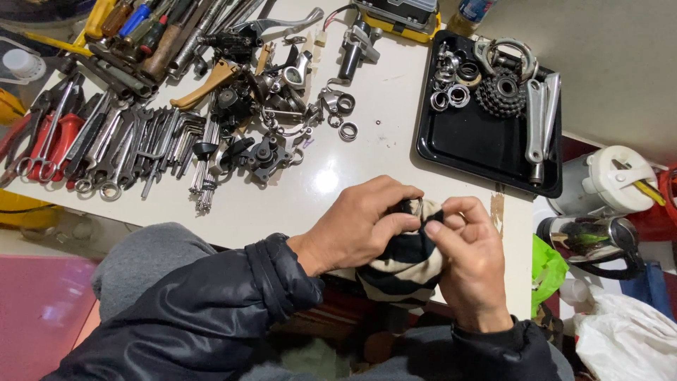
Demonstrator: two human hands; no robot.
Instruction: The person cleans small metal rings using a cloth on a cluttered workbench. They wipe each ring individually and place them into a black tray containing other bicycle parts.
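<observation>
My left hand (360, 222) and my right hand (469, 261) meet at the near edge of the white table (381, 134). Together they grip a black-and-cream striped cloth (407, 264), bunched around a small metal ring (415, 206) whose rim shows at the top between my fingertips. My left thumb and fingers pinch the cloth over the ring. My right hand cups the cloth from the right and below. Both arms are in dark padded sleeves.
A black tray (479, 141) at the back right holds a sprocket cluster (501, 93), bearing rings and crank arms. Wrenches, hex keys and pliers (106, 144) cover the left. Loose bike parts (268, 106) lie in the middle back. A white canister (610, 180) stands right of the table.
</observation>
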